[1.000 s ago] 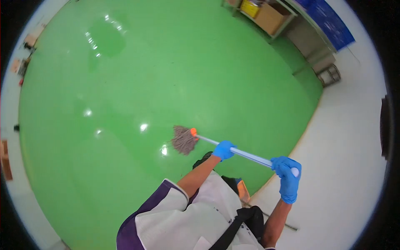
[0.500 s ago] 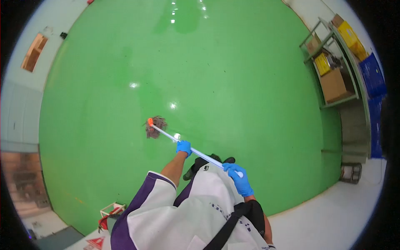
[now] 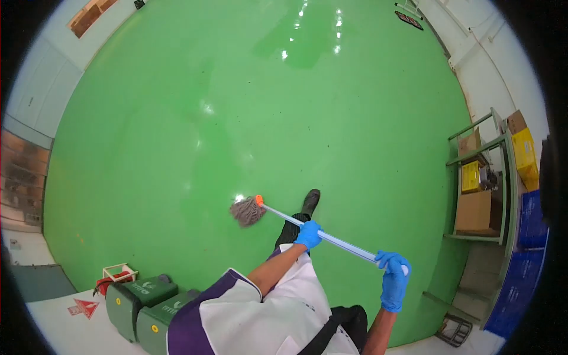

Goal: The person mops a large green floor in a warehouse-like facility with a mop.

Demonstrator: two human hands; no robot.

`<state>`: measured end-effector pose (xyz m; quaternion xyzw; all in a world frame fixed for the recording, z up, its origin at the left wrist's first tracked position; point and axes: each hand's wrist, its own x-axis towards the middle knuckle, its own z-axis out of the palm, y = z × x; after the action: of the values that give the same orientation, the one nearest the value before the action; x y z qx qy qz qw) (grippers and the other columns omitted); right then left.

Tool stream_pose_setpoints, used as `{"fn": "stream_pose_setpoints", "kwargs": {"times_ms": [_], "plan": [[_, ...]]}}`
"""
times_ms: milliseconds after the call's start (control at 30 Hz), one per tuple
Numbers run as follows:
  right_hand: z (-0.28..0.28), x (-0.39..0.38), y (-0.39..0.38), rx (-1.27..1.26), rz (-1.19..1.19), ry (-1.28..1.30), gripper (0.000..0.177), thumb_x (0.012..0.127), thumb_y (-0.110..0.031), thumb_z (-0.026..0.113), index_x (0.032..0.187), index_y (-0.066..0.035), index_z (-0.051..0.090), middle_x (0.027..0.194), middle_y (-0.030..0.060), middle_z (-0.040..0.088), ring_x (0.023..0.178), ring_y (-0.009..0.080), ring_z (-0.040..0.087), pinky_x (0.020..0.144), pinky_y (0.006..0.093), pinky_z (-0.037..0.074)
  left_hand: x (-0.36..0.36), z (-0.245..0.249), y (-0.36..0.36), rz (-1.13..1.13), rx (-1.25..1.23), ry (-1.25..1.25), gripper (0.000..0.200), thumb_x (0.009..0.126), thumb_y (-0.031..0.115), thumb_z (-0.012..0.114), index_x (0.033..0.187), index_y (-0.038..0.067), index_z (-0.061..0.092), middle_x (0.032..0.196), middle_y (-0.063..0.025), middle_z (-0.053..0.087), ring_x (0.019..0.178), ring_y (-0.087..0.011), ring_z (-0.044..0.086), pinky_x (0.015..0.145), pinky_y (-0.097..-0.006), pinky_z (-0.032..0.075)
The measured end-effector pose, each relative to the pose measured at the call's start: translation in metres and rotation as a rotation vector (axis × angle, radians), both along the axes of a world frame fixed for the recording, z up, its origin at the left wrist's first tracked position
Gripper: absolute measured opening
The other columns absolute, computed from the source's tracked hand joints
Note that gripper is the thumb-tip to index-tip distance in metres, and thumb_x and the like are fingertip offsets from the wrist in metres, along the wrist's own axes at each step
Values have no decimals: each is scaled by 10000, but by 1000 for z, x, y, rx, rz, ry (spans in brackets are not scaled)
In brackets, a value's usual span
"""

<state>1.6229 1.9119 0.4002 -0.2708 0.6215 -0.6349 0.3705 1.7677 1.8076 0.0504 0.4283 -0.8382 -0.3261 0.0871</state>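
Observation:
A string mop [image 3: 247, 211] with an orange clamp rests its grey strands on the green floor [image 3: 367, 118], left of my black shoe [image 3: 311, 202]. Its pale blue handle slants down to the right across my body. My left hand [image 3: 309, 235], in a blue glove, is closed around the handle's middle. Near the handle's top end, my right hand [image 3: 393, 278], gloved in blue too, is wrapped round it, and the white tip sticks out past the fingers. Shiny streaks, seemingly wet, show on the floor ahead of the mop.
Two green bins [image 3: 142, 294] stand at lower left, beside a red item in a white frame [image 3: 120, 273]. Along the right wall is a metal shelf [image 3: 503, 177] with cardboard boxes [image 3: 476, 211], yellow crates [image 3: 525, 157] and blue crates [image 3: 520, 284]. A dark mat [image 3: 409, 21] lies at upper right.
My view has shifted, with the bins now showing more fully. The mop head has come closer to my feet, both hands still holding the handle, and one foot is now stepped forward.

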Motion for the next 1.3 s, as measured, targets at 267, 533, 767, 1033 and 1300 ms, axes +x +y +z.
{"fn": "stream_pose_setpoints", "kwargs": {"times_ms": [267, 533, 767, 1033, 1300], "plan": [[-99, -95, -220, -19, 188, -159, 199, 764, -158, 552, 610, -50, 487, 668, 65, 508, 742, 228, 518, 940, 430, 325, -46, -50, -236, 368, -113, -114, 187, 715, 280, 599, 739, 95, 620, 932, -137, 539, 908, -355, 482, 768, -517, 341], [-113, -173, -362, 99, 127, -196, 183, 839, -180, 510, 767, -21, 565, 817, 85, 572, 908, 249, 534, 925, 401, 345, -130, -62, -399, 319, -38, -377, 93, 652, 218, 612, 694, 149, 659, 784, -104, 581, 843, -313, 525, 740, -484, 394], [-22, -310, -424, -56, 197, 72, 254, 839, -160, 426, 609, -55, 434, 622, 42, 424, 674, 190, 461, 932, 455, 345, -329, 14, -437, 30, 58, 79, 184, 625, 289, 587, 609, 114, 641, 662, -151, 611, 675, -341, 600, 714, -446, 441], [-86, -389, -632, -181, 489, -174, 227, 807, -149, 481, 603, -58, 446, 603, 36, 428, 621, 178, 451, 979, 487, 316, -335, -4, -579, 287, 122, -183, 218, 687, 324, 560, 702, 130, 659, 734, -129, 633, 711, -327, 614, 719, -452, 446], [-111, -508, -629, -103, 505, -297, 267, 831, -261, 511, 657, -60, 481, 674, 56, 487, 746, 229, 519, 950, 482, 333, -413, -30, -578, 384, 67, -328, 227, 684, 331, 595, 732, 121, 669, 770, -140, 639, 733, -330, 614, 754, -457, 455]]}}
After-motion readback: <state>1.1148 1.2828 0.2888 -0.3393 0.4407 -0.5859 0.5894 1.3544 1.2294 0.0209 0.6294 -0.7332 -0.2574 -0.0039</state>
